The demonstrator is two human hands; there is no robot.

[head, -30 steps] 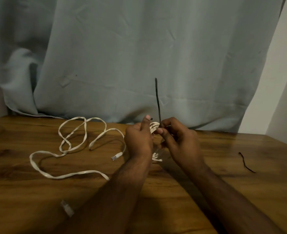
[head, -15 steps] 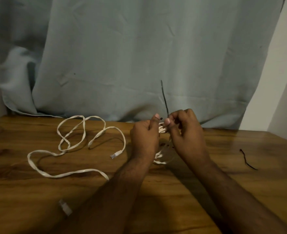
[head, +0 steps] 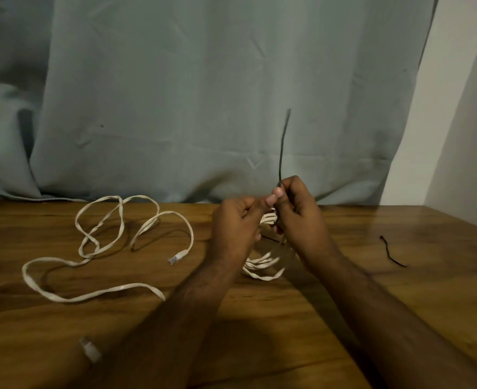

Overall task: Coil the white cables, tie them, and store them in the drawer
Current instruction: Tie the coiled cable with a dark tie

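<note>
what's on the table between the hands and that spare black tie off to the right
Nothing: in the head view, only bare wooden table lies between the right hand and the spare black tie.

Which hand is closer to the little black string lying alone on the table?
The right hand. The black string lies on the table out to its right, apart from it. The left hand is farther, beyond the right hand; both hold the coiled white cable.

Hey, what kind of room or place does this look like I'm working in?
Probably a room in a home, though little shows. A pale blue-grey curtain hangs behind a wooden table, beside a plain white wall. Loose white cable lies on the table.
</note>
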